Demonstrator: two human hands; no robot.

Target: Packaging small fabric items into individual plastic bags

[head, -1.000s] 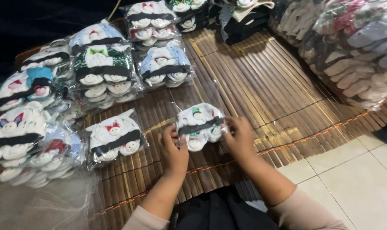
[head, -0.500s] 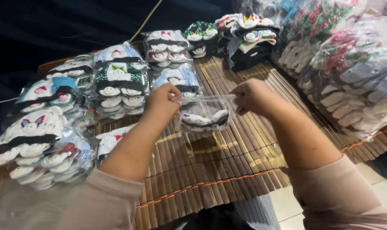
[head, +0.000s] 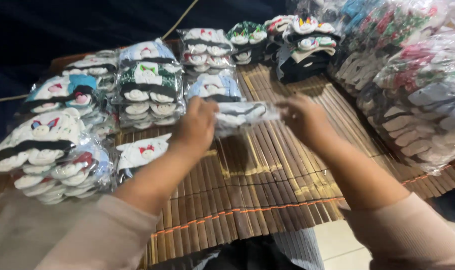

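I hold a clear plastic packet of socks [head: 243, 116] between both hands, lifted above the brown bamboo mat [head: 267, 180]. My left hand [head: 197, 125] grips its left end and my right hand [head: 301, 116] grips its right end. The packet hangs level, just in front of a stack of similar packets [head: 210, 70]. Another packet with a red bow [head: 140, 152] lies on the mat below my left forearm.
Stacks of bagged patterned socks [head: 147, 90] fill the mat's left and back. A big heap of bagged socks [head: 417, 95] rises at the right. Loose dark and patterned socks [head: 305, 50] sit at the back. Pale floor tiles [head: 337, 245] show below the mat's edge.
Both hands have lifted the packet off the mat and carried it away from me toward the back stacks. The view has tilted up.
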